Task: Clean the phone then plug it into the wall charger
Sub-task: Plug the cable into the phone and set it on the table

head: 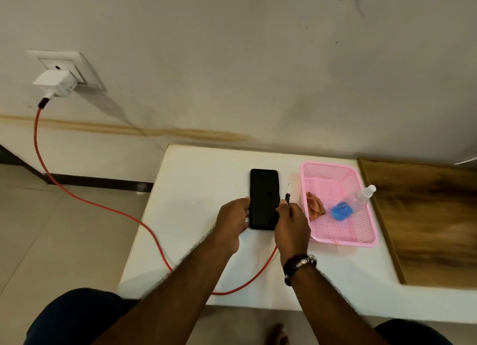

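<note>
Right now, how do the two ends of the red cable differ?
The wall end is plugged into the white charger; the phone end is unplugged, pinched by the right hand beside the phone. The wall end hangs clear of the table; the phone end is over it. Both belong to one red cable.

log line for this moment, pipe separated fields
phone: flat on table, unplugged | left hand: holds phone's left edge | right hand: pinches cable plug beside phone | charger: in wall socket | cloth, spray bottle: in basket
</note>
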